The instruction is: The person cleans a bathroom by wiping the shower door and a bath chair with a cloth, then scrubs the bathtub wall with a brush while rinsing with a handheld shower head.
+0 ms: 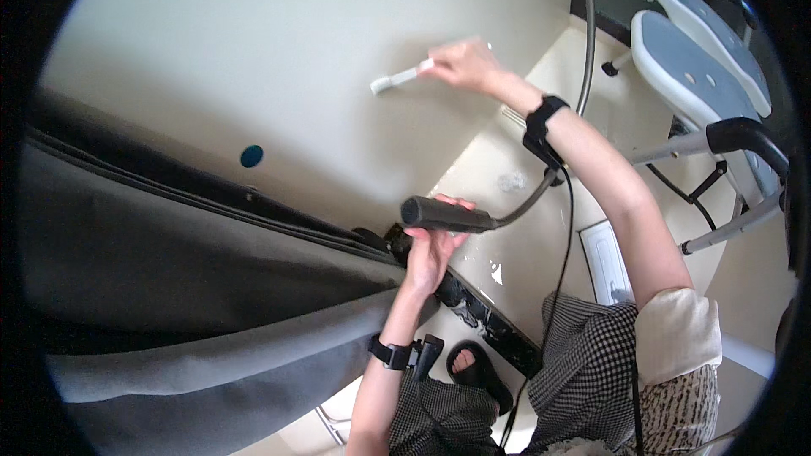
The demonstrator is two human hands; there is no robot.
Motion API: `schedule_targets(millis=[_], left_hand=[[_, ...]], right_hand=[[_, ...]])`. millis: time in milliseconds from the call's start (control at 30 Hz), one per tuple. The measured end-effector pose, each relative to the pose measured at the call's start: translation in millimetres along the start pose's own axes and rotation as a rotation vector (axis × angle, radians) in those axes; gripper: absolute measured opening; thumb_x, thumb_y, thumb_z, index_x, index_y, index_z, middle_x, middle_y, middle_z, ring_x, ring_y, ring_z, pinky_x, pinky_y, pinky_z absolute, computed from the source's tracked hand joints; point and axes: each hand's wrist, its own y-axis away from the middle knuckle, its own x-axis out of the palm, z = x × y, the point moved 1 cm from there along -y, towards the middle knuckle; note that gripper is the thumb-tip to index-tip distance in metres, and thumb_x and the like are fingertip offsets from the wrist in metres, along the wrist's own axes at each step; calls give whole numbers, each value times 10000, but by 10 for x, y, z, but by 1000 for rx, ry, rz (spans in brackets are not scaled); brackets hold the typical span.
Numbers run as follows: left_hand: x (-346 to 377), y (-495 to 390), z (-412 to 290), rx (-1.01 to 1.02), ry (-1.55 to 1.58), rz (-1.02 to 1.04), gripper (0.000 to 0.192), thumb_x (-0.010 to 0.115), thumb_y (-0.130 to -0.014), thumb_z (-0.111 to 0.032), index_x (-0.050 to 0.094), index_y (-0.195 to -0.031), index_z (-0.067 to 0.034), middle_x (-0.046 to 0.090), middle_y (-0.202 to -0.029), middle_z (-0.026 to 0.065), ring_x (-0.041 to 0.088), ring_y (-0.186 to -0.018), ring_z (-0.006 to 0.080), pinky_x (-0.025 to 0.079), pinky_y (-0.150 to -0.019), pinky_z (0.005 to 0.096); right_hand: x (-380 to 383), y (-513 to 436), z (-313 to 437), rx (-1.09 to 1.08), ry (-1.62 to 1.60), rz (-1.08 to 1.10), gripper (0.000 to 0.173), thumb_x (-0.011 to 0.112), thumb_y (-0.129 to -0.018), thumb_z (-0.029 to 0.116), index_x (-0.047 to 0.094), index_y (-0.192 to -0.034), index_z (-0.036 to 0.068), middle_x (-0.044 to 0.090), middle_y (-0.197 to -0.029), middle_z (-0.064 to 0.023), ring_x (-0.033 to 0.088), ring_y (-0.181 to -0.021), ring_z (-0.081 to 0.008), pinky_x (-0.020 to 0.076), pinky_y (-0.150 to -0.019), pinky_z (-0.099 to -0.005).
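My left hand (pixel 434 253) grips a dark handheld shower head (pixel 443 214) from below, above the corner where the pale wall (pixel 304 19) meets the floor. A dark hose (pixel 531 201) runs from its end toward the right. Higher up, my right hand (pixel 466 66) holds a small white brush (pixel 394 80) by its handle. The bristle end points left, close to the wall; whether it touches cannot be made out. Both wrists wear black straps with devices.
A grey shower curtain (pixel 209 278) hangs at the left. At the right stands a shower chair (pixel 690 69) with metal legs. A black threshold strip (pixel 488 323) crosses the wet floor (pixel 481 266). Foam (pixel 512 182) lies on the floor. A cable (pixel 568 234) dangles from my right wrist.
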Motion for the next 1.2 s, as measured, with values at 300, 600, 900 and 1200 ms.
schedule_targets(millis=[300, 600, 900, 1200], left_hand=[[5, -95, 69, -10, 79, -12, 691, 319, -754, -691, 407, -1121, -112, 484, -1135, 141, 426, -1140, 273, 390, -917, 463], [-99, -69, 153, -27, 211, -15, 684, 282, -764, -692, 412, -1119, -121, 478, -1151, 126, 421, -1134, 249, 381, -910, 440], [-123, -60, 187, -1, 273, -73, 683, 296, -749, -698, 445, -1106, -135, 510, -1122, 115, 420, -1137, 281, 352, -937, 516], [-98, -57, 179, 4, 288, -79, 687, 296, -751, -696, 442, -1102, -124, 499, -1118, 138, 425, -1130, 296, 373, -921, 509]], right_hand=[[541, 881, 200, 774, -578, 264, 363, 494, -868, 404, 563, -765, 63, 494, -562, -48, 466, -512, -130, 363, -472, -315], [-109, 883, 4, 246, 52, 261, 217, 547, -824, 277, 549, -834, 60, 538, -600, -90, 524, -594, -262, 431, -558, -370], [-213, -326, 130, -455, 763, 168, 81, 593, -669, 180, 574, -599, 145, 530, -589, -14, 536, -675, -176, 384, -672, -308], [-169, -143, 369, -519, 714, -228, 90, 599, -569, 101, 522, -527, 121, 505, -560, 1, 505, -665, -167, 426, -683, -250]])
